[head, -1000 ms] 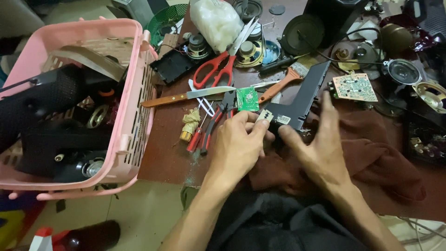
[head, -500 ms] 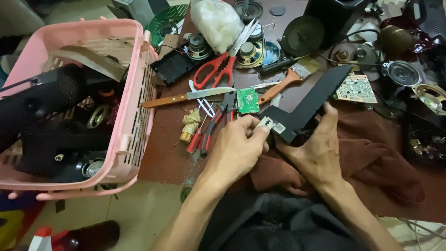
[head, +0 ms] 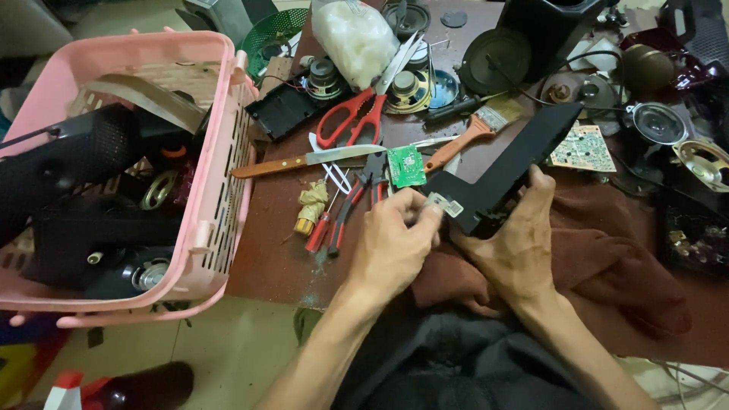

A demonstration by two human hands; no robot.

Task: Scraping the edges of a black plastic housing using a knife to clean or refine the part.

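Two hands grip the long black casing (head: pixel 501 171): the right hand (head: pixel 524 243) wraps its near end, the left hand (head: pixel 395 243) pinches the pale sticker (head: pixel 444 203) with pressed fingers. Since a second ago the casing has tilted up off the brown cloth (head: pixel 607 250). Room is tight: pliers (head: pixel 357 193) just left, pink basket (head: pixel 220 152) at the desk (head: pixel 266 258) edge.

A black panel (head: pixel 505 171) is shown over a brown cloth (head: pixel 607 228). Red-handled scissors (head: pixel 357 114), a green circuit board (head: pixel 405 165) and a pink basket (head: pixel 220 190) are seen.
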